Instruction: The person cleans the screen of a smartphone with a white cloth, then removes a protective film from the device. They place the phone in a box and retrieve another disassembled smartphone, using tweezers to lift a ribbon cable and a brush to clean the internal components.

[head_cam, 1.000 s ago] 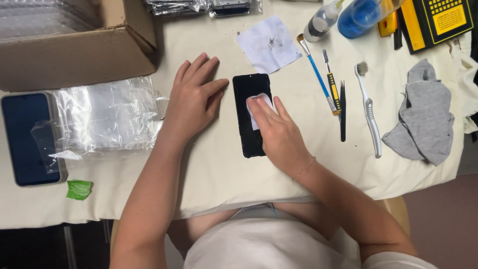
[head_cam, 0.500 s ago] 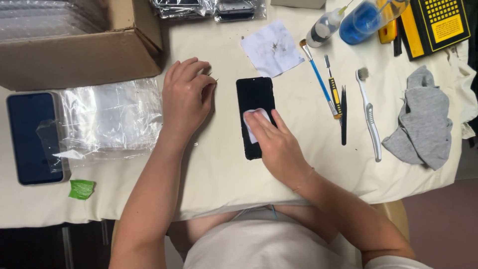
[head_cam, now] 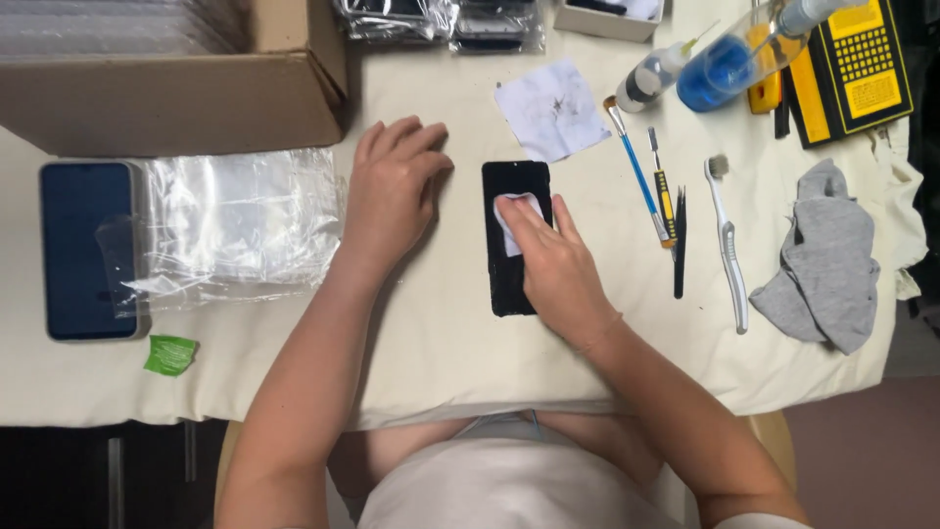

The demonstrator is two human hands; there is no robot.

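A small white wipe [head_cam: 516, 221] is pinned under the right hand's [head_cam: 558, 269] extended fingers on the black phone [head_cam: 516, 186], mid-table. Left hand [head_cam: 390, 191] rests flat, empty, just beside it. Risk: unbraced phone could skid under wiping pressure.

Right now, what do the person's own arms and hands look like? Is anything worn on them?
Both arms are bare along all that shows, with no gloves, rings or watch visible on the left hand or the right hand. The nails look short and unpainted. At the bottom right corner a sliver of pale short sleeve shows, matching the pale top on the body.
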